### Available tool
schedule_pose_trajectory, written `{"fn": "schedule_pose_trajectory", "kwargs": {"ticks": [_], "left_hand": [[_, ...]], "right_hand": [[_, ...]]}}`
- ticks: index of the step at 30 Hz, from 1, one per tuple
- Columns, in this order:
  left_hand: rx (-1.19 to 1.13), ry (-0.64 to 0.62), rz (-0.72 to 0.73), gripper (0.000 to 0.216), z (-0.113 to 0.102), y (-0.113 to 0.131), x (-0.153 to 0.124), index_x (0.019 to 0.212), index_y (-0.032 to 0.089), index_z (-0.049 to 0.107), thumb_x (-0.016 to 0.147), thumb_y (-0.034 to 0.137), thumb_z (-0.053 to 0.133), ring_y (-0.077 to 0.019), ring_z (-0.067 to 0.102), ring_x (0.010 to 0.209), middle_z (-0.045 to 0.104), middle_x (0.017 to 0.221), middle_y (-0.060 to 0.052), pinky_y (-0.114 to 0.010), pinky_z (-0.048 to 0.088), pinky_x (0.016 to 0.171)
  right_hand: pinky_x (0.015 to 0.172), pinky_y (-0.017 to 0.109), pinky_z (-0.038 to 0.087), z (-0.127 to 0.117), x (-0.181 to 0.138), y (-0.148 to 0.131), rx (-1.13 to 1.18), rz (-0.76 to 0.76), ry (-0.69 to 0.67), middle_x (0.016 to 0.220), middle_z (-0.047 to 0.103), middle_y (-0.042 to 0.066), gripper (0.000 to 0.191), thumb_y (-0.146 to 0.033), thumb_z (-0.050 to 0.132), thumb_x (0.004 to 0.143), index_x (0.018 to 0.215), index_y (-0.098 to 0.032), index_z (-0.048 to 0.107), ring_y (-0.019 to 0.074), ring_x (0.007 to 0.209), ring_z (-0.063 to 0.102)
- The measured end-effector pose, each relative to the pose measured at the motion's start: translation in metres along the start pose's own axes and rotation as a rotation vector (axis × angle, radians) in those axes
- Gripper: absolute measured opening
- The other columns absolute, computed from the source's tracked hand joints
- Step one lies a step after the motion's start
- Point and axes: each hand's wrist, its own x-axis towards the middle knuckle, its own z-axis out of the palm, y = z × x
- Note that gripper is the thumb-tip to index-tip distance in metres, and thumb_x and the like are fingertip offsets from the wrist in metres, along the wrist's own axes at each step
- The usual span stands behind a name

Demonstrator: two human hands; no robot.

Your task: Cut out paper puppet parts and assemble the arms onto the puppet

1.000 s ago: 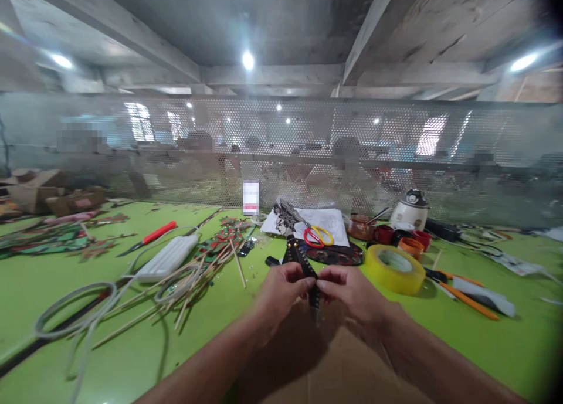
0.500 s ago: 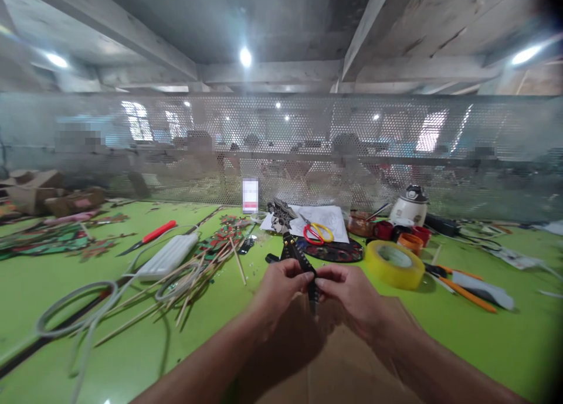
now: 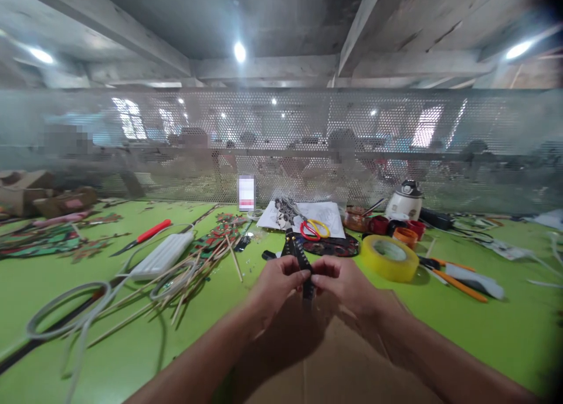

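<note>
A narrow black piece with small shiny studs [image 3: 297,250] is held upright in front of me, its upper end split in a V. My left hand [image 3: 278,282] pinches it from the left between thumb and fingers. From the other side, the thumb and fingertips of my right hand [image 3: 342,282] grip its right edge. Part of the piece is hidden behind the fingers. Below both hands lies a sheet of brown cardboard [image 3: 347,363]. Just beyond are red and yellow scissors [image 3: 315,229] and a dark round palette [image 3: 338,247].
Yellow tape roll [image 3: 389,257] and orange-handled pliers [image 3: 461,282] lie right, paint pots [image 3: 404,237] behind. Left are a white power strip [image 3: 162,256], its cable, thin sticks [image 3: 185,287] and a red-handled knife [image 3: 147,233]. A phone [image 3: 247,193] leans against the mesh screen [image 3: 290,169].
The view has shifted slightly, so things on the table appear a little further left. Both hands keep their grip on the black studded piece.
</note>
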Motion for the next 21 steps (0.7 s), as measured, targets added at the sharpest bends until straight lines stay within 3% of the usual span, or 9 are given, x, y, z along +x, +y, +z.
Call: {"fn": "schedule_pose_trajectory", "kwargs": {"ticks": [6,12,21], "left_hand": [[0.023,0.001,0.016,0.03,0.0028,0.0003,-0.0013,0.068,0.012,0.061,0.063,0.036,0.078,-0.0113,0.049,0.058,0.058,0.06,0.001,-0.025,0.035,0.059],[0.031,0.019,0.038,0.029,0.0049,0.002,-0.0024,0.068,0.013,0.06,0.065,0.037,0.076,-0.0107,0.047,0.058,0.057,0.061,0.001,-0.025,0.036,0.059],[0.141,0.032,0.033,0.024,0.003,0.0038,-0.0019,0.067,0.013,0.059,0.066,0.034,0.071,-0.0116,0.047,0.057,0.055,0.06,0.001,-0.026,0.037,0.058]], "right_hand": [[0.06,0.027,0.044,-0.0082,0.0029,-0.0038,0.048,0.013,-0.081,0.063,0.065,-0.001,0.014,-0.025,0.072,0.066,0.072,-0.016,0.064,0.014,0.06,0.057],[0.064,0.029,0.046,-0.0089,0.0021,-0.0027,0.085,-0.008,-0.087,0.067,0.065,0.0,0.023,-0.035,0.076,0.068,0.074,-0.016,0.064,0.0146,0.062,0.058],[0.06,0.028,0.043,-0.0036,-0.0012,-0.0047,0.152,0.076,-0.065,0.063,0.061,-0.001,0.027,-0.036,0.078,0.064,0.071,-0.015,0.064,0.0128,0.058,0.054]]}}
